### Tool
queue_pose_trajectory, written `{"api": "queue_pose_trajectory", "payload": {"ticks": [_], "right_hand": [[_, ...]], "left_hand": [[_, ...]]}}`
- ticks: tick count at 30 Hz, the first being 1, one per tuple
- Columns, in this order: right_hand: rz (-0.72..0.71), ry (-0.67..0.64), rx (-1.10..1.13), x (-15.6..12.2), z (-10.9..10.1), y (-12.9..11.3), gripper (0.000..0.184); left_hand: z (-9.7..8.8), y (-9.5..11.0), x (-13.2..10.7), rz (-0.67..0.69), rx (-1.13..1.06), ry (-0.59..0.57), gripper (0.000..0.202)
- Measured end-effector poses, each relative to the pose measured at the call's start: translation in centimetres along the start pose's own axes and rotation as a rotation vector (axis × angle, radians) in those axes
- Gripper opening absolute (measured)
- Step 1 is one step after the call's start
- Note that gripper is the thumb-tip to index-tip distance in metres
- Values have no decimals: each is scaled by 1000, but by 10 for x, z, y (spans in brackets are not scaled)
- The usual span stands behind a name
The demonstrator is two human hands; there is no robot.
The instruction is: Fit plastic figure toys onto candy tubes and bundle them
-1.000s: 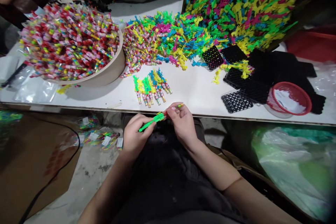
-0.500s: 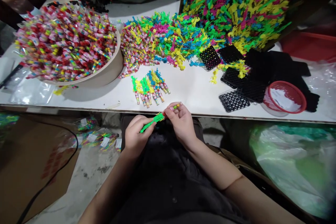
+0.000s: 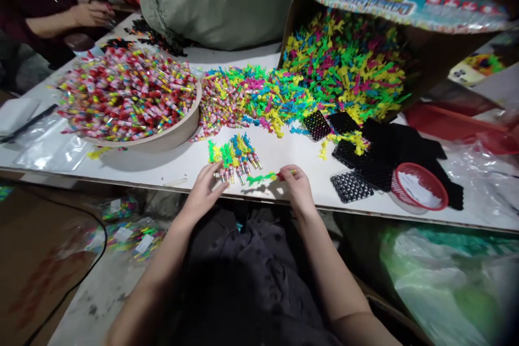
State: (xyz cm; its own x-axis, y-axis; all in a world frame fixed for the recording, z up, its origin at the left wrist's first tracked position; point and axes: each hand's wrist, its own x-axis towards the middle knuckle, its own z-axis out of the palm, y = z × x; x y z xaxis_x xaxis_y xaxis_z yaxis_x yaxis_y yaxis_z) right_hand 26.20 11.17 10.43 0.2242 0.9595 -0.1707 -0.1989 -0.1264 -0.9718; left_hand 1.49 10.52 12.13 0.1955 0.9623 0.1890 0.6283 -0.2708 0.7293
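Observation:
My right hand [image 3: 297, 186] pinches the tube end of a green plastic toy with a candy tube [image 3: 265, 177], held low over the white table [image 3: 292, 151] near its front edge. My left hand [image 3: 206, 190] has its fingers spread at the table's edge, touching the near end of a small row of finished toys with tubes [image 3: 235, 155]. A big round bowl [image 3: 174, 132] heaped with candy tubes stands at the left. Behind the row lies a loose heap of coloured plastic toy pieces [image 3: 263, 97], spilling from a tipped cardboard box [image 3: 405, 8].
Black perforated trays [image 3: 367, 154] and a small red basket [image 3: 419, 186] lie at the right. A grey-green sack [image 3: 227, 0] sits at the back. Another person's hands [image 3: 91, 13] work at the far left corner. Clear plastic bags [image 3: 48, 148] lie left of the bowl.
Both hands rose from my lap to the table. My left hand let go of the green toy and reached the finished row. The view tilted up, showing the box top.

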Motion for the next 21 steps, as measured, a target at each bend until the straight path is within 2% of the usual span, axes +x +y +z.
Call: {"api": "queue_pose_trajectory", "payload": {"ticks": [3, 6, 7, 9, 11, 13, 15, 17, 21], "right_hand": [[-115, 116, -91, 26, -14, 8, 29], [-280, 95, -291, 43, -11, 14, 25], [-345, 55, -358, 46, -7, 15, 21], [-445, -106, -488, 47, 2, 15, 16], [-480, -306, -593, 45, 10, 14, 18], [-484, -407, -646, 47, 13, 13, 23], [-502, -355, -676, 59, 12, 11, 27], [-560, -229, -760, 81, 10, 9, 30], [-668, -8, -1099, 130, 18, 4, 31]], "left_hand": [[0, -40, 22, 7, 160, 158, 53], [4, -66, 37, -41, 248, 212, 56], [5, -70, 39, -62, 258, 207, 57], [8, -73, 40, -98, 267, 188, 58], [10, -74, 39, -122, 269, 179, 59], [10, -74, 38, -137, 267, 189, 58], [11, -75, 38, -148, 268, 203, 58], [11, -76, 39, -151, 268, 208, 58], [12, -77, 41, -154, 265, 210, 58]]}}
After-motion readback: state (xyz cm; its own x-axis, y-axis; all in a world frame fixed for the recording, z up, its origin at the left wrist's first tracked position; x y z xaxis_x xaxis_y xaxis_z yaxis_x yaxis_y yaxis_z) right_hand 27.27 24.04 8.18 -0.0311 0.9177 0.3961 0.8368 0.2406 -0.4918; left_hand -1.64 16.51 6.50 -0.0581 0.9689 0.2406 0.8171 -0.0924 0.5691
